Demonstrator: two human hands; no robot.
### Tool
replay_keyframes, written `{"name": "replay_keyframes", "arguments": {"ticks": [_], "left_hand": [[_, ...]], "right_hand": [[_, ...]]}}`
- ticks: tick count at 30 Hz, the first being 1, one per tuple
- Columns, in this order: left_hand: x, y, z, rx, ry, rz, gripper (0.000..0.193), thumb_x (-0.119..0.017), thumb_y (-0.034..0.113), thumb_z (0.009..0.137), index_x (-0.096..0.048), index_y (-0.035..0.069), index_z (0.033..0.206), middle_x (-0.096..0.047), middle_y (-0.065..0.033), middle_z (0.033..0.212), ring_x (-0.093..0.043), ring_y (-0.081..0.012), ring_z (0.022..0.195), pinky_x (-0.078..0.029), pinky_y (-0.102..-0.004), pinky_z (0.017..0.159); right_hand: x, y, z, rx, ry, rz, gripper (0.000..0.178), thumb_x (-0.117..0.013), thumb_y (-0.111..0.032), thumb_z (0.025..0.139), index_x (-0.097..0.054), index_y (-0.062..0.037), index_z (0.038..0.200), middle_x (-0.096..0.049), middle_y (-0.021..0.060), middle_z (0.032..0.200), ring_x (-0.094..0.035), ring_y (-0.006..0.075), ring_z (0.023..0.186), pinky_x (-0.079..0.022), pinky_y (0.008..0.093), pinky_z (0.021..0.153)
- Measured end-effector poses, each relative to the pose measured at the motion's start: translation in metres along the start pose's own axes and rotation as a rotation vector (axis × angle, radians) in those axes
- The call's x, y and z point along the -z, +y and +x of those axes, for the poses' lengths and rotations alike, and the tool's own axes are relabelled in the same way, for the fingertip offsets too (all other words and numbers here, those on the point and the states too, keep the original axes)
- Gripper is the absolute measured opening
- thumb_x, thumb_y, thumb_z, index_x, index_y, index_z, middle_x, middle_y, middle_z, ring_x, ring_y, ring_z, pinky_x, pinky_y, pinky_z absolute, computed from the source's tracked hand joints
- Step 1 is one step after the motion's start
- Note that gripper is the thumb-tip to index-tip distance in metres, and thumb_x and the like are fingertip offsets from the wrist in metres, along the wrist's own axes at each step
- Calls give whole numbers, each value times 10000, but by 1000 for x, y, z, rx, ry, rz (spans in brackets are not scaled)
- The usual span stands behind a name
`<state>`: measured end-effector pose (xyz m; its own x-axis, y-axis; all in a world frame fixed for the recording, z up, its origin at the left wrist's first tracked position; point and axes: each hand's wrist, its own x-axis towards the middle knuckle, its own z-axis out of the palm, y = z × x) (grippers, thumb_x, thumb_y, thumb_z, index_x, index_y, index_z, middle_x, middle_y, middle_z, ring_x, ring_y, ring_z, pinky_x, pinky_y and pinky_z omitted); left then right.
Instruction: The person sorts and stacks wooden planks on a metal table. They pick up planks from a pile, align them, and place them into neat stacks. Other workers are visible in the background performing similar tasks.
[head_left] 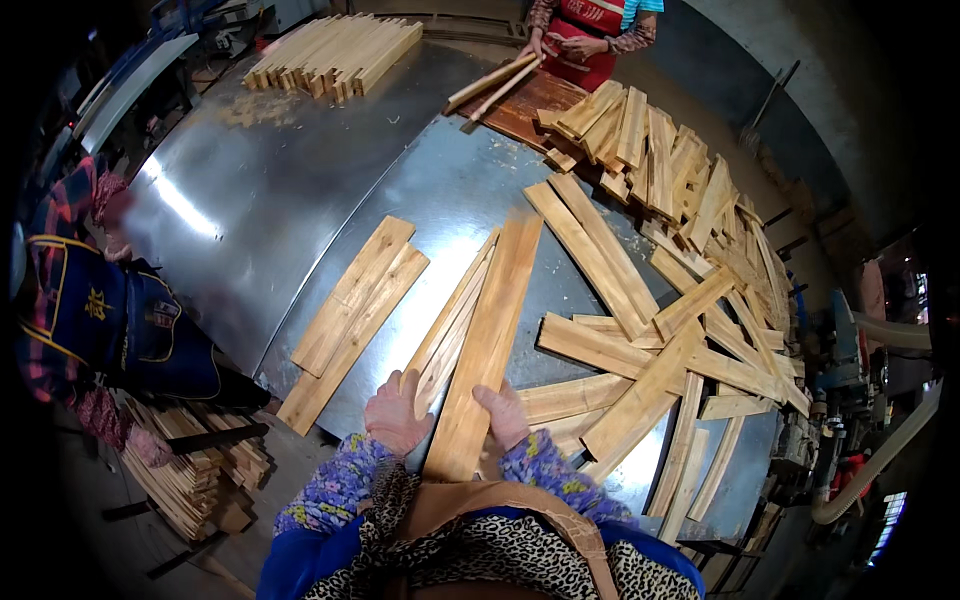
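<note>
My left hand [397, 415] is at the lower end of a pair of narrow wooden boards [452, 325], its fingers curled against their near end. A wider wooden plank [490, 345] lies at a slant in front of me, its near end close to my apron. My right hand [503, 413] grips this plank's right edge, thumb on top; the fingers underneath are hidden. To the left, two boards [355, 300] lie side by side on the metal table [385, 400]. Right of my right hand, several loose boards [640, 400] lie crossed over each other.
A neat stack of boards [335, 55] stands at the far left of the table. More boards [650, 150] are heaped at the far right. One person in a red apron [585, 45] handles strips at the far edge; another in a dark blue apron [120, 320] is at the left, beside stacked strips [185, 465].
</note>
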<state>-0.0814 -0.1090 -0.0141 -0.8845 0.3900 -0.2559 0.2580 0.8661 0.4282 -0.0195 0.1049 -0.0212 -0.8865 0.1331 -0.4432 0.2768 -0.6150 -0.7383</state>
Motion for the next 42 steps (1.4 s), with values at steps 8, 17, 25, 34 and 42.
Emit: {"name": "replay_keyframes", "arguments": {"ticks": [8,17,25,34,42], "left_hand": [[0,11,21,25,-59,-36,786,-872,385,823,-543,106,1481,-617,-203,1293,-694,-451,1122,-605,-574,895],[-2,-2,27,145,-63,-158,560,-796,450,940,-661,150,1394,-716,-170,1271,-734,-465,1097,-609,-562,917],[26,19,21,245,-170,-171,590,-803,397,914,-635,84,1385,-736,-242,1195,-732,-493,1094,-598,-551,903],[31,33,12,127,-36,-150,628,-820,293,862,-661,105,1440,-710,-234,1320,-720,-480,1181,-602,-548,954],[-11,24,20,90,-15,174,940,-874,413,812,-497,112,1618,-574,-230,1487,-674,-465,1209,-583,-570,967]], "right_hand": [[-27,-223,304,438,-80,-681,673,-659,-540,1065,-668,-21,1494,-766,188,1370,-716,329,1228,-552,470,1063],[165,-293,241,3,393,-1836,1237,-1022,-519,682,-442,-69,1677,-555,241,1646,-566,425,1498,-494,527,1242],[292,-288,233,-259,390,-1820,1536,-1019,-573,654,-116,-184,1834,-285,285,1828,-408,495,1621,-450,551,1289],[259,-261,190,-126,589,-1613,1145,-897,-521,825,-366,-98,1747,-511,326,1652,-592,475,1450,-512,526,1221],[235,-248,221,216,154,-1656,464,-667,-281,997,-727,-27,1380,-787,296,1099,-785,402,1043,-614,479,917]]}}
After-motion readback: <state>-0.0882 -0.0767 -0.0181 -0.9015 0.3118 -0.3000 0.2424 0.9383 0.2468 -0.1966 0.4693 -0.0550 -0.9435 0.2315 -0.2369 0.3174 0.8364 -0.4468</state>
